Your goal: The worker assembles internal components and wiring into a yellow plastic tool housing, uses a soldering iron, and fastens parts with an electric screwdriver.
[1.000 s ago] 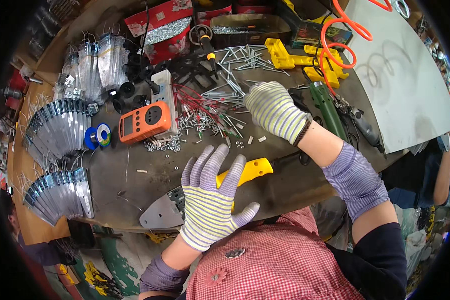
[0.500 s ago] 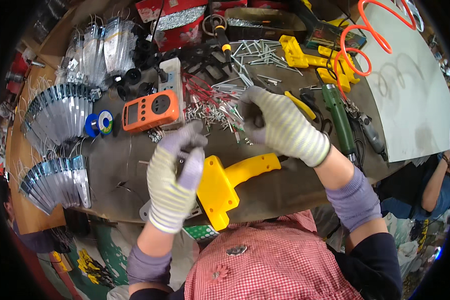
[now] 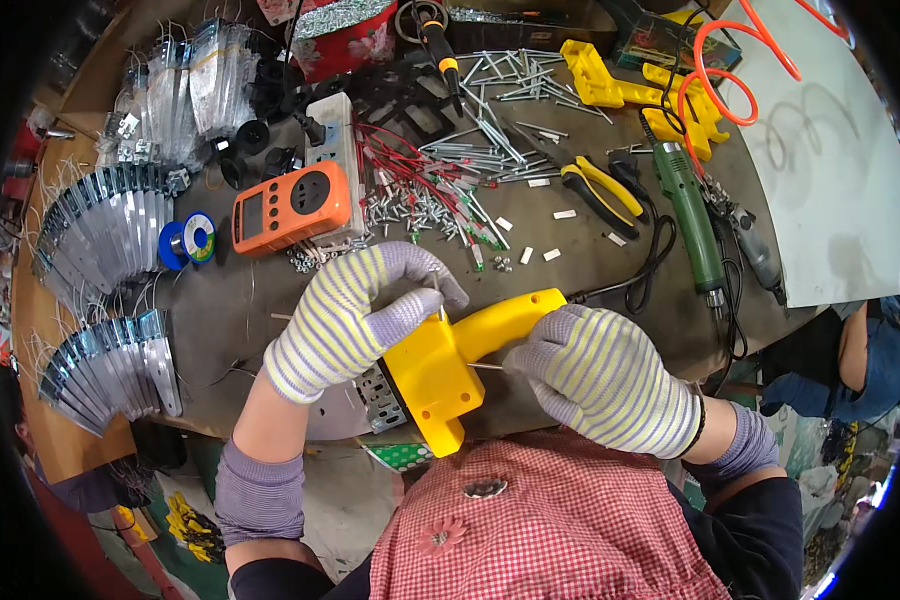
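A yellow plastic tool housing (image 3: 440,375) with a handle lies near the table's front edge, screw holes showing along its face. My left hand (image 3: 355,310), in a striped knit glove, pinches a thin metal screw (image 3: 438,284) upright over the housing's upper left corner. My right hand (image 3: 610,375), gloved too, is closed below the handle. From its fingertips a long screw (image 3: 485,366) points left toward the housing. A perforated metal plate (image 3: 380,400) shows at the housing's left edge, partly covered by it.
Loose long screws (image 3: 510,80), small screws (image 3: 415,210) and red wires lie behind the housing. Pliers (image 3: 605,195), a green electric screwdriver (image 3: 688,225) and an orange meter (image 3: 295,207) are around. Metal blades (image 3: 105,225) fan out at left; a coiled orange hose (image 3: 705,70) hangs at right.
My right hand has come down from the loose screws to beside the housing's handle, uncovering the pliers and small white blocks. The left has moved to the housing's upper corner, fingers closing on a screw.
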{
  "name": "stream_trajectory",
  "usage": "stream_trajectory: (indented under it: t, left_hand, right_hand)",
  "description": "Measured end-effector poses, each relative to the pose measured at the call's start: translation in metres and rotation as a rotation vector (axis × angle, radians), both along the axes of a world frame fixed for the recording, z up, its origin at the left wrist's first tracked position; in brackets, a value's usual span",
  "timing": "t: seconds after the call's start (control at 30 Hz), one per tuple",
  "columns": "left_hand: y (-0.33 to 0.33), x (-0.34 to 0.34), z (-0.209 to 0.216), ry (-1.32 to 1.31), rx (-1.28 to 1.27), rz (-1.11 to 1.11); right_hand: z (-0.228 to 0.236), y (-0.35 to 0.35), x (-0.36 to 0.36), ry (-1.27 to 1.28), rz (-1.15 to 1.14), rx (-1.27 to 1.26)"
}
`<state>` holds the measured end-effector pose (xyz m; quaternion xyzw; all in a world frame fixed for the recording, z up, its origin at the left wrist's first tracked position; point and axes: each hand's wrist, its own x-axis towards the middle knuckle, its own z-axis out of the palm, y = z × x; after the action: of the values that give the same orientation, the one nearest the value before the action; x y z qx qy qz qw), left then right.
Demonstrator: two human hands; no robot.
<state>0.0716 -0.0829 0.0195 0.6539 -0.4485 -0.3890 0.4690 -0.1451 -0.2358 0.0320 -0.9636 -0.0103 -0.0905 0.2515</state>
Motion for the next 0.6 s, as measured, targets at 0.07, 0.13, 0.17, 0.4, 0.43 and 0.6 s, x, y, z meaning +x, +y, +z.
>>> stream_trajectory:
  t: [0.07,0.13,0.17,0.4,0.43,0.6]
  left_hand:
    - [-0.004,0.001,-0.004,0.104,0.056,-0.012]
    - [-0.008,0.005,-0.007,0.130,0.111,-0.035]
    - [-0.010,0.006,-0.011,-0.032,0.073,-0.064]
    - [-0.031,-0.004,-0.014,-0.670,-0.129,-0.226]
    - [-0.031,-0.004,-0.018,-0.688,-0.131,-0.244]
    - [-0.023,0.000,-0.032,-0.479,-0.186,-0.215]
  right_hand:
    - [-0.003,-0.001,0.000,0.000,-0.006,0.010]
    - [-0.006,-0.005,-0.001,-0.011,0.063,0.110]
    - [-0.005,-0.007,-0.002,-0.009,0.065,0.109]
    - [-0.011,-0.019,0.010,-0.006,0.229,-0.049]
    - [-0.011,-0.020,0.013,0.032,0.263,-0.107]
    - [-0.006,-0.025,0.016,0.039,0.323,-0.038]
